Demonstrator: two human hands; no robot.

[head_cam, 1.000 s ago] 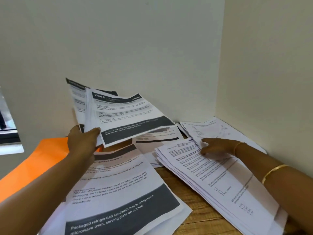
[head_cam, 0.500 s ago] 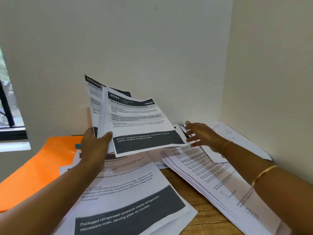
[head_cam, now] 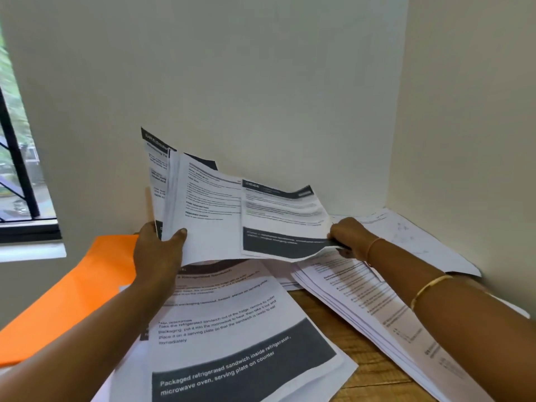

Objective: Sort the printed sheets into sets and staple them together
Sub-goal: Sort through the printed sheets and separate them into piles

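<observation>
Right hand (head_cam: 348,237) now pinches top sheet (head_cam: 285,219) of left hand's (head_cam: 158,250) stack (head_cam: 203,221).

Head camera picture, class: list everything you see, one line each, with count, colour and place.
held bundle: several sheets, white with dark bands, raised before the wall
top sheet: one, white with dark bands, spread right of the bundle
sandwich stack: several sheets, white and dark grey, table front
right stack: many sheets, white, fanned on table right
corner sheets: a few, white, far right corner
folder: one, orange, table left
table: one, brown wood, under the papers
window: one, black bars, left edge
bangles: two, gold, right forearm
left grip: one hand, holds the bundle's lower edge
right grip: one hand, pinches the top sheet's corner
</observation>
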